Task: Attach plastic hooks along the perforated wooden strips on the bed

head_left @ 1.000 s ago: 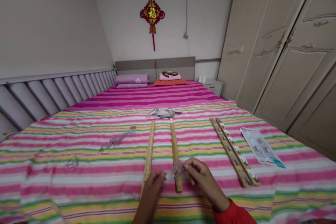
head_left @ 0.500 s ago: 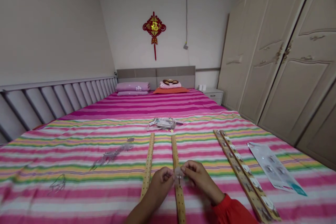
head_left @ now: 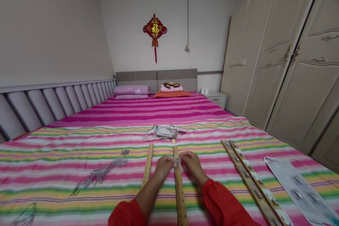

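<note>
My left hand (head_left: 164, 166) and my right hand (head_left: 193, 163) meet over the upper part of a perforated wooden strip (head_left: 180, 190). Between their fingertips is a small clear plastic piece (head_left: 177, 162), pinched from both sides; its exact kind is too small to make out. It lies over the strip's surface, and I cannot tell whether it is fastened there. Left of my left hand runs a second perforated strip (head_left: 147, 166), bare along its visible length.
Two strips (head_left: 242, 166) (head_left: 261, 180) at right carry round white and clear pieces. Beyond them lies a clear blister pack (head_left: 296, 187). Plastic packets (head_left: 164, 132) sit ahead on the striped bedspread (head_left: 79, 141); crumpled clear plastic (head_left: 103, 173) is at left.
Both hands have moved forward along the strip with the clear plastic piece between them. More of both red sleeves shows, and the view has shifted slightly.
</note>
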A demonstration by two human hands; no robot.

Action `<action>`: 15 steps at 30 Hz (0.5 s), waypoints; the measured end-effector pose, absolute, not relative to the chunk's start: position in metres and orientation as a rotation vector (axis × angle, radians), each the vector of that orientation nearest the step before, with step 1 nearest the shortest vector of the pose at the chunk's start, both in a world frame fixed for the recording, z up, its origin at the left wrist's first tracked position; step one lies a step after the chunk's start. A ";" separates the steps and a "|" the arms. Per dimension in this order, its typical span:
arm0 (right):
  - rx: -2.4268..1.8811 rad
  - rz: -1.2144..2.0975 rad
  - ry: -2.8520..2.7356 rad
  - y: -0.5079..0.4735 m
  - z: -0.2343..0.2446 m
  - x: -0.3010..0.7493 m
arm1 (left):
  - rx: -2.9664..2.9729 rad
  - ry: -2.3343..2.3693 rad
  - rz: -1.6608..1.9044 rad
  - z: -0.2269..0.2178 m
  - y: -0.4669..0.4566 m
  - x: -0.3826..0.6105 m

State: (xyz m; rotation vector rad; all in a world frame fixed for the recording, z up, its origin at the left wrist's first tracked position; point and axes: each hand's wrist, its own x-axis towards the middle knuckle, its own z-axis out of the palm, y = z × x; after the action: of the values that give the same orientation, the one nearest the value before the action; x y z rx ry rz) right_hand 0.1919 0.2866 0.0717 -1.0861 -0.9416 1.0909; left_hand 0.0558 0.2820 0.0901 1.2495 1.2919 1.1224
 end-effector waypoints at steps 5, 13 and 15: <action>-1.100 1.040 -0.924 0.323 0.056 0.191 | 1.240 1.357 1.123 0.072 0.317 0.064; -1.129 0.989 -0.941 0.356 0.041 0.192 | 1.262 1.498 1.073 0.057 0.350 0.070; -1.137 0.985 -0.949 0.360 0.038 0.192 | 1.268 1.547 1.060 0.055 0.355 0.070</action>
State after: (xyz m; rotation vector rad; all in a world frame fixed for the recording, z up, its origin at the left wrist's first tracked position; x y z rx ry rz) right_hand 0.1915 0.3602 0.0383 -1.1369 -0.9489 0.9851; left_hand 0.0699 0.3546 0.0552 1.2676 1.5465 1.0596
